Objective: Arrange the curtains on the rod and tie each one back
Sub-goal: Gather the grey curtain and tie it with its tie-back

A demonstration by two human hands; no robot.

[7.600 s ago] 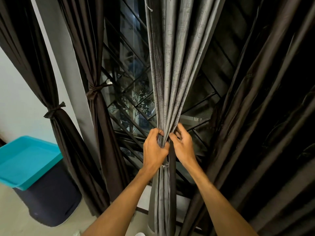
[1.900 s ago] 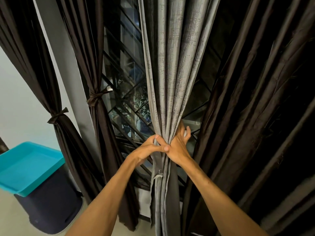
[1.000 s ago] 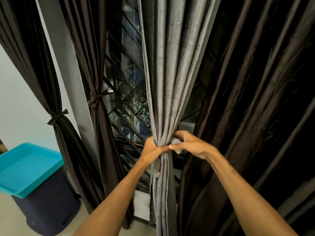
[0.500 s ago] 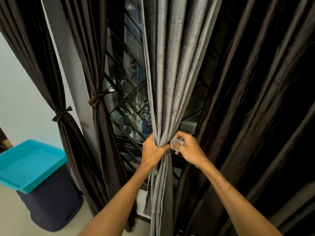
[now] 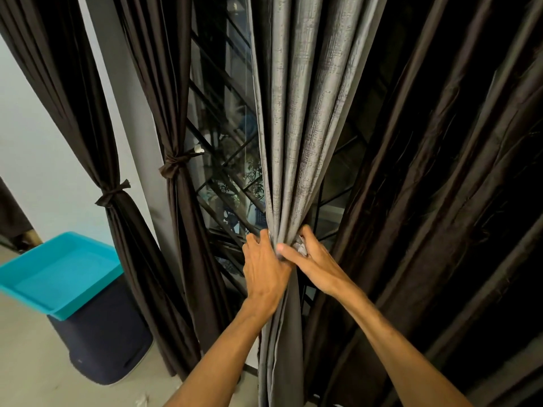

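The grey curtain [image 5: 296,113] hung straight up and down in front of the window [image 5: 223,127]. Two brown curtains [image 5: 164,98] were on its left and a big dark curtain [image 5: 440,171] was on its right. Its folds were squeezed into one thin bunch at the middle. The left hand [image 5: 264,271] had its fingers wrapped round that bunch from the left side and held it tight. The right hand [image 5: 317,267] touched the bunch on the other side. Its fingers were curled on a small pale bit of the tie [image 5: 301,248], and its thumb lay across the front toward the left hand. So the tie sat on the right of the bunch, nearer the right hand. It probably had to go round the bunch sideways, not up and down. The curtain looked shiny and rough, wide at the top and thin at the hands. The back of the bunch was hidden.
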